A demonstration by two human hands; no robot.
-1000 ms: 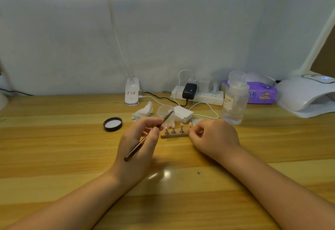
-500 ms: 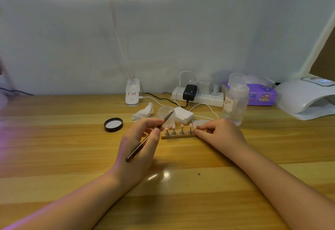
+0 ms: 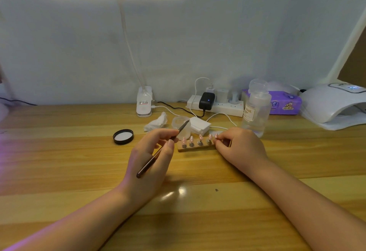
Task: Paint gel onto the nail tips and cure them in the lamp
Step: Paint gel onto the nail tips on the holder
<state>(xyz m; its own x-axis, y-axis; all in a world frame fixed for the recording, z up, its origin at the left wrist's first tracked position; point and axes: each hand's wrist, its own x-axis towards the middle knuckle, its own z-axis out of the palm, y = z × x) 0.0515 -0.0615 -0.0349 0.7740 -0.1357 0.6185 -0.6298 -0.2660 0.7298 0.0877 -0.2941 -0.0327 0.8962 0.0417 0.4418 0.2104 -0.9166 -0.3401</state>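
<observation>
Two hands meet at the nail-tip stand (image 3: 195, 147): left fingers (image 3: 168, 146) pinch a brush (image 3: 158, 153), right fingers (image 3: 219, 142) grip its end.

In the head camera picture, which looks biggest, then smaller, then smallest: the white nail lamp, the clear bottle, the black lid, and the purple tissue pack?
1. White nail lamp, though partly cut off by the edge.
2. Clear bottle and purple tissue pack: too close to rank; the bottle hides part of the pack.
3. Black lid, smallest.
</observation>
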